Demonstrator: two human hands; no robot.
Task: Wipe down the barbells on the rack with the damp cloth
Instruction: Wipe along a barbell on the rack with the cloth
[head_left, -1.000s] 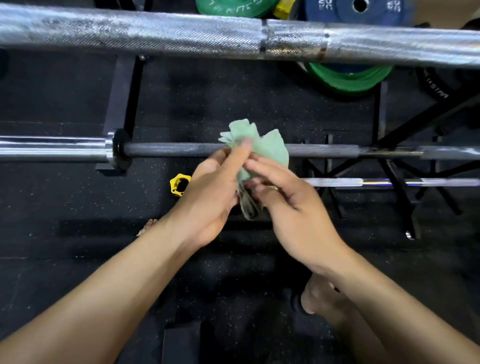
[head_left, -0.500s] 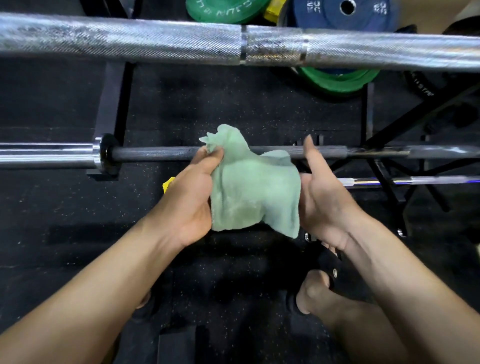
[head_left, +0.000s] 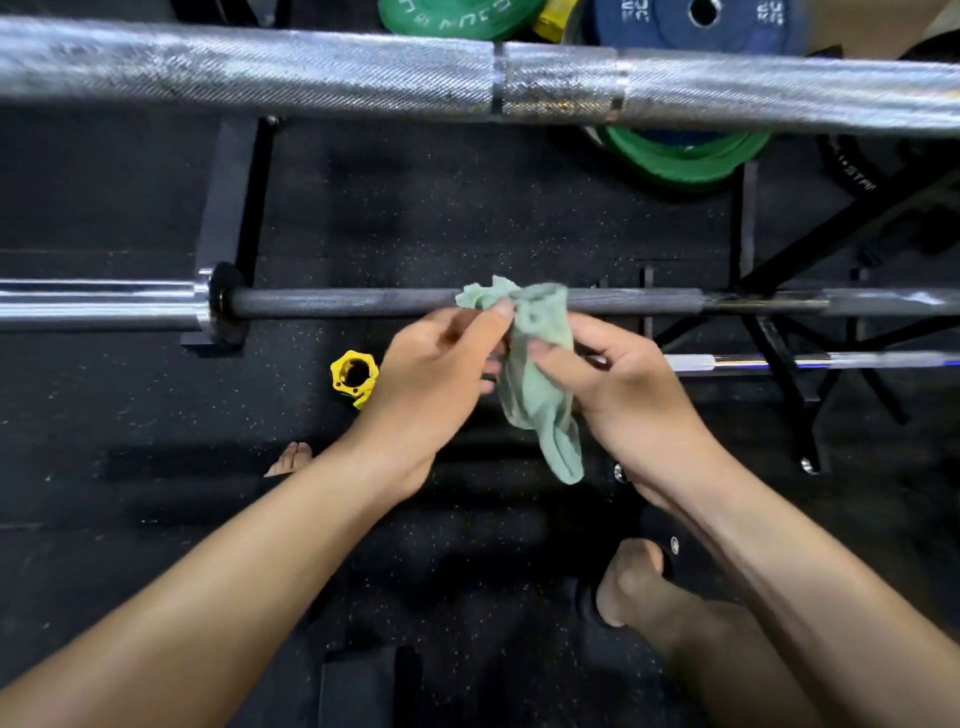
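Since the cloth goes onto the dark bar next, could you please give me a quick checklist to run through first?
1. Cloth held by both hands: ok, left hand and right hand pinch it.
2. Cloth spread flat for wrapping: not ok, bunched and dangling.
3. Cloth touching dark bar: cannot tell, top edge overlaps it in view.
4. Bar seated on rack: cannot tell.
5. Cloth damp: cannot tell.
6. Yellow collar off the bar: ok, on the floor.
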